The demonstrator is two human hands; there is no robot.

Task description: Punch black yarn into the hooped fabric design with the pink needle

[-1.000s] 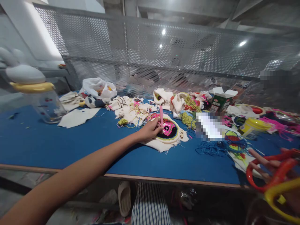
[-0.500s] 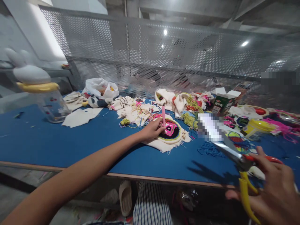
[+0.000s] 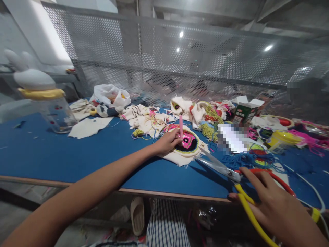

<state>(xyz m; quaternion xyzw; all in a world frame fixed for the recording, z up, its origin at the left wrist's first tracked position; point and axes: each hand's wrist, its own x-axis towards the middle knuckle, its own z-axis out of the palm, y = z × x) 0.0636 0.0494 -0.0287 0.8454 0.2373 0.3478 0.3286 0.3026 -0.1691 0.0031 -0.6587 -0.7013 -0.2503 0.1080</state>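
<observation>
My left hand grips the pink pen on the hoop; my right hand grasps scissors pointing at the hoop.

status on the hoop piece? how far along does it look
Mostly filled: the embroidery hoop shows dense black, pink and yellow-green yarn over its cloth. In hand: the left hand holds a pink punch needle upright on the design; the right hand grips scissors, blades pointed toward the hoop's frayed cloth edge. Left, judging by looks: raw cloth around the hoop is untrimmed, and loose yarn lies beside it.
</observation>
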